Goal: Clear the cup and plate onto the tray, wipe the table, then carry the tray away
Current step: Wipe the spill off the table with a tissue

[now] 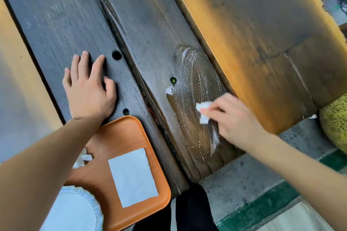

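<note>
My right hand pinches a crumpled white tissue and presses it on the dark wooden table, in a wet, streaky oval smear. A small torn white scrap lies at the smear's left edge. My left hand rests flat on the left plank with fingers spread, holding nothing. Near the table's front edge sits an orange tray with a flat white paper, a crumpled tissue and a white plate partly hidden by my left forearm. No cup is visible.
A gap runs between the planks, with small round holes near my left hand. A thick lighter beam borders the table on the right. Below it is grey pavement with a green stripe, and a speckled yellow-green round object at the far right.
</note>
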The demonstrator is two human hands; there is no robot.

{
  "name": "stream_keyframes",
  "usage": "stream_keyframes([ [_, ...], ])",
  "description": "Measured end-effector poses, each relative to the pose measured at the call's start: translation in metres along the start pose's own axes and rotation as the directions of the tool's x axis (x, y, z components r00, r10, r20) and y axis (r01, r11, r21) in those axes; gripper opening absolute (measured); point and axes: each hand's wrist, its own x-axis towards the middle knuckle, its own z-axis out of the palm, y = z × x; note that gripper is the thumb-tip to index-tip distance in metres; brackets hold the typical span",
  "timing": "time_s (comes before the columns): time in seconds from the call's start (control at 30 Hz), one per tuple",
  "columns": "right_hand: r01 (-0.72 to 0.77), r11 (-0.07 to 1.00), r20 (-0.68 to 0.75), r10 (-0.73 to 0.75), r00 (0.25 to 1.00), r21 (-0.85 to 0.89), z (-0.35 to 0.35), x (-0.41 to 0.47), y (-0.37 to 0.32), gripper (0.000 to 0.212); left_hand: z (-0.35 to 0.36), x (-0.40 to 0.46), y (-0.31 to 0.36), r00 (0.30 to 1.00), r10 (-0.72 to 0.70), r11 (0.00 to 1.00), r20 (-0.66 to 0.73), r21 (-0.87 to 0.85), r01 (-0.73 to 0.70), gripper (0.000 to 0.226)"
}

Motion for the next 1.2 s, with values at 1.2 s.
stream_keyframes([
  [1.2,-0.273,0.953,-0.057,0.282,0.958,0.128,0.022,-0.057,-0.066,0.023,-0.002,0.0,0.003,1.0,0.007,1.0,0.017,0.01,-0.008,0.057],
])
